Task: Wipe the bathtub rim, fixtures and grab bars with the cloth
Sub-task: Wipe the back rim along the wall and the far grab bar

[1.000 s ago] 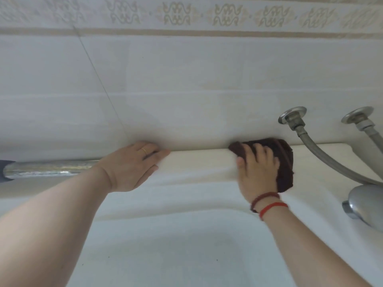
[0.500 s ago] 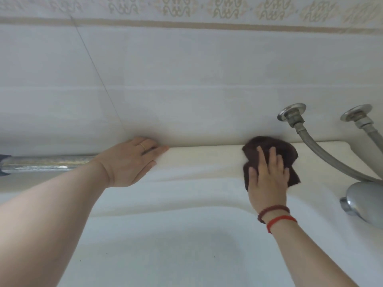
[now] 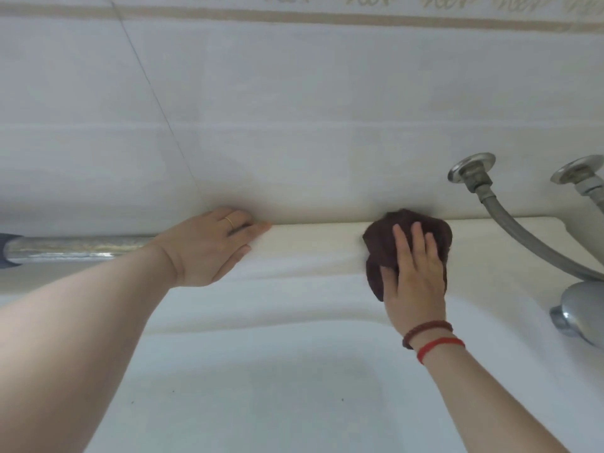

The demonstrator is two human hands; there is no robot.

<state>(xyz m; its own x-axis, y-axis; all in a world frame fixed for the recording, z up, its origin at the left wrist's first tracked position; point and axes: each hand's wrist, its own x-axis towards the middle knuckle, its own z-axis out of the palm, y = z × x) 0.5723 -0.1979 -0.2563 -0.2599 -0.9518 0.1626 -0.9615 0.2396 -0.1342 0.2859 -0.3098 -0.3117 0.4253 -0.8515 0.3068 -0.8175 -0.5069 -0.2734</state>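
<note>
The grab bar (image 3: 75, 248) runs off the left edge, its near end hidden behind the left hand (image 3: 209, 248), which lies flat on the bathtub rim (image 3: 313, 240). At centre right, the right hand (image 3: 413, 279) presses the dark cloth (image 3: 385, 246) with straight fingers, probably touching the wall. The faucet (image 3: 585, 310) is cut off at lower right; bare rim lies between the hands.

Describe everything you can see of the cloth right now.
The cloth is dark brown, soft-looking fabric, bunched into a crumpled wad rather than spread flat. It lies on the bathtub rim close to the wall, left of the hose fittings. The right hand presses it down with straight fingers, covering its middle; its edges stick out above, left and right of the hand. The left hand is well apart from it.
</note>
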